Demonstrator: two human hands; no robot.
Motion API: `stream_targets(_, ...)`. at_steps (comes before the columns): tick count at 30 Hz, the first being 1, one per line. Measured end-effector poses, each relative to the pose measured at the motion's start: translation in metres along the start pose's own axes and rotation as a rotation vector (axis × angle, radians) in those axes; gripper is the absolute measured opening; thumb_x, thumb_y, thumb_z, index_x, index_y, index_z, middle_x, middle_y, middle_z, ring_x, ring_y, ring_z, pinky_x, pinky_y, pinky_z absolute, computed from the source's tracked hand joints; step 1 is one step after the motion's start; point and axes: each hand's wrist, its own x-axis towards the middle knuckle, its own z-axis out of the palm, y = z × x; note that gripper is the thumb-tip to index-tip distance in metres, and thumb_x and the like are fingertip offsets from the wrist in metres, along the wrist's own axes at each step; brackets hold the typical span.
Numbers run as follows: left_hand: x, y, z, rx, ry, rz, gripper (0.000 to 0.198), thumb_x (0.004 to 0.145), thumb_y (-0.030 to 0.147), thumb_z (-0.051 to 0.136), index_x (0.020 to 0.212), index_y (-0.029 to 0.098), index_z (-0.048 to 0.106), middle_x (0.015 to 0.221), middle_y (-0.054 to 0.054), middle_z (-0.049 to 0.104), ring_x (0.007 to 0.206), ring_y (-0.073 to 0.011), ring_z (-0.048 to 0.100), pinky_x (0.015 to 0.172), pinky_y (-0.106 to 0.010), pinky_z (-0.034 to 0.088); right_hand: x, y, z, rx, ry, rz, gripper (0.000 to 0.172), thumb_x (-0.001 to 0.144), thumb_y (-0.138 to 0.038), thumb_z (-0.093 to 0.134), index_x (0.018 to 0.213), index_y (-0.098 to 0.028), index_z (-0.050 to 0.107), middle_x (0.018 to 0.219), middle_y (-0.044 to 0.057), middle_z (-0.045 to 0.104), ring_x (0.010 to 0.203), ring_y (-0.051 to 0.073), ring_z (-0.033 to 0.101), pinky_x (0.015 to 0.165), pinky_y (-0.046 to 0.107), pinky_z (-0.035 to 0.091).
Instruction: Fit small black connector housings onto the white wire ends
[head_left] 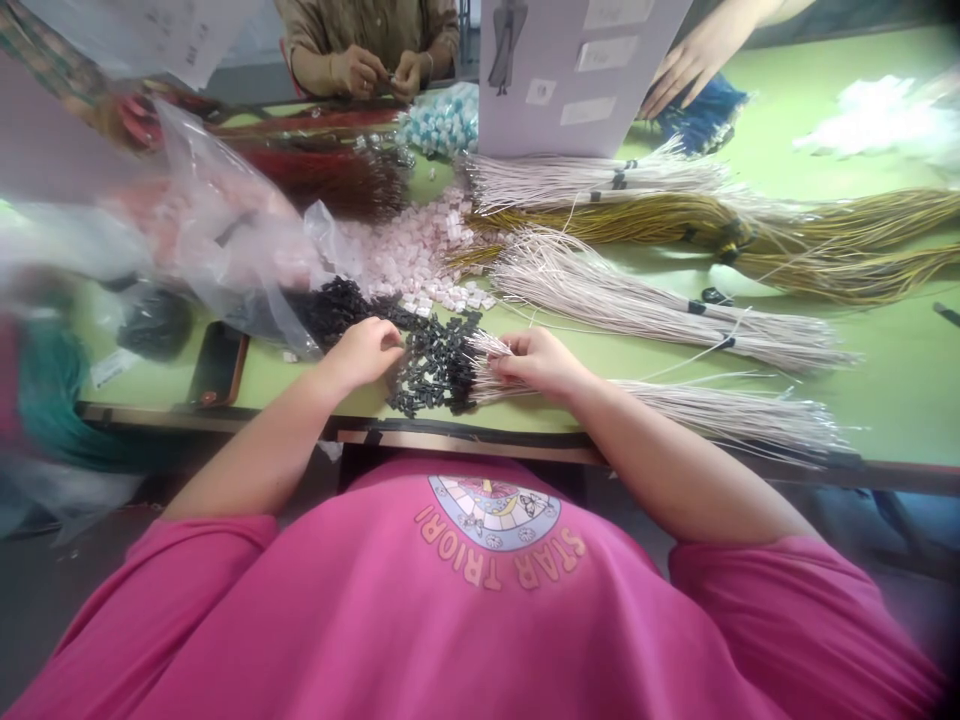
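My left hand point(366, 352) hovers at the left side of a heap of small black connector housings point(431, 365), its fingers curled together. Whatever may be between its fingertips is hidden. To the right of the heap, my right hand point(541, 360) is closed on the tips of thin white wires point(491, 345). Those wires belong to a bundle point(720, 412) that runs right along the front of the table, passing under my right forearm. Several black housings lie against the wire tips.
Behind lie more white wire bundles point(637, 285), yellow-brown wires point(645, 222) and pale pink housings point(435, 240). A plastic bag point(232, 240) and a phone point(217, 365) are at left. Across the green table point(900, 370), a co-worker's hands point(382, 75) and another person's hand point(694, 60) show beside a grey partition point(555, 110).
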Motion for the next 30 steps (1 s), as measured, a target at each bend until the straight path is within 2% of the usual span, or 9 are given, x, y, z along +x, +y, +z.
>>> stream_targets(4, 0.006, 0.002, -0.004, 0.029, -0.06, -0.025, 0.02, 0.075, 0.033, 0.052, 0.084, 0.02, 0.064, 0.092, -0.007, 0.063, 0.081, -0.0214, 0.058, 0.076, -0.033, 0.045, -0.001, -0.001, 0.001, 0.026, 0.015, -0.002, 0.015, 0.065, -0.029, 0.053, 0.066, -0.014, 0.056, 0.056, -0.003, 0.048, 0.052, 0.008, 0.039, 0.051, 0.022, 0.027)
stream_targets(7, 0.01, 0.002, -0.005, 0.072, -0.052, -0.037, 0.022, 0.076, 0.029, 0.048, 0.087, 0.02, 0.065, 0.095, -0.008, 0.063, 0.084, -0.0223, 0.058, 0.078, -0.034, 0.045, -0.001, -0.002, 0.002, 0.039, 0.023, -0.005, 0.015, 0.064, -0.029, 0.052, 0.066, -0.014, 0.056, 0.056, -0.004, 0.048, 0.052, 0.008, 0.039, 0.051, 0.022, 0.027)
stream_targets(11, 0.011, -0.002, -0.004, 0.032, -0.055, -0.031, 0.019, 0.075, 0.027, 0.05, 0.082, 0.02, 0.065, 0.094, -0.007, 0.064, 0.084, -0.0206, 0.058, 0.079, -0.032, 0.045, -0.001, -0.002, 0.001, 0.048, 0.013, -0.011, 0.016, 0.064, -0.029, 0.052, 0.066, -0.014, 0.056, 0.057, -0.003, 0.048, 0.052, 0.007, 0.038, 0.051, 0.021, 0.026)
stream_targets(14, 0.007, 0.001, -0.006, -0.026, 0.043, -0.014, 0.018, 0.076, 0.028, 0.05, 0.083, 0.02, 0.064, 0.094, -0.007, 0.064, 0.085, -0.0206, 0.057, 0.08, -0.033, 0.044, -0.001, -0.001, 0.0, 0.035, 0.014, -0.03, 0.017, 0.065, -0.031, 0.053, 0.065, -0.014, 0.055, 0.058, -0.003, 0.049, 0.053, 0.007, 0.04, 0.052, 0.021, 0.028)
stream_targets(17, -0.003, 0.018, -0.012, -0.206, 0.187, 0.006, 0.018, 0.079, 0.028, 0.048, 0.085, 0.018, 0.061, 0.087, -0.006, 0.064, 0.077, -0.0174, 0.059, 0.075, -0.031, 0.046, -0.001, -0.002, -0.001, 0.0, 0.013, -0.039, 0.02, 0.067, -0.034, 0.053, 0.065, -0.015, 0.054, 0.058, -0.003, 0.049, 0.052, 0.007, 0.039, 0.052, 0.021, 0.028)
stream_targets(19, -0.009, 0.036, -0.015, -0.428, 0.135, -0.001, 0.018, 0.08, 0.03, 0.049, 0.084, 0.017, 0.06, 0.072, -0.003, 0.063, 0.061, -0.0131, 0.057, 0.062, -0.027, 0.047, -0.002, -0.003, -0.002, -0.029, 0.01, -0.04, 0.023, 0.069, -0.037, 0.052, 0.063, -0.015, 0.052, 0.056, -0.004, 0.047, 0.05, 0.006, 0.037, 0.05, 0.022, 0.027)
stream_targets(22, -0.013, 0.065, -0.014, -0.726, -0.041, 0.006, 0.02, 0.078, 0.034, 0.054, 0.081, 0.015, 0.061, 0.06, -0.001, 0.06, 0.05, -0.0098, 0.053, 0.052, -0.023, 0.045, -0.003, -0.006, -0.003, -0.065, 0.012, -0.053, 0.025, 0.072, -0.037, 0.049, 0.06, -0.016, 0.049, 0.052, -0.005, 0.041, 0.049, 0.006, 0.033, 0.05, 0.022, 0.025)
stream_targets(26, -0.005, 0.085, -0.004, -0.956, -0.174, -0.016, 0.02, 0.068, 0.022, 0.065, 0.086, 0.013, 0.064, 0.071, -0.002, 0.065, 0.058, -0.0093, 0.057, 0.061, -0.025, 0.049, -0.004, -0.008, -0.004, -0.039, 0.017, -0.078, 0.023, 0.072, -0.036, 0.047, 0.061, -0.016, 0.049, 0.052, -0.005, 0.038, 0.049, 0.006, 0.032, 0.05, 0.022, 0.025)
stream_targets(30, 0.001, 0.086, 0.008, -1.061, -0.15, -0.051, 0.02, 0.063, 0.015, 0.066, 0.083, 0.013, 0.065, 0.073, -0.002, 0.065, 0.06, -0.0089, 0.057, 0.065, -0.026, 0.05, -0.004, -0.007, -0.003, -0.02, 0.021, -0.086, 0.022, 0.072, -0.035, 0.047, 0.063, -0.015, 0.051, 0.054, -0.004, 0.039, 0.051, 0.007, 0.034, 0.051, 0.022, 0.026)
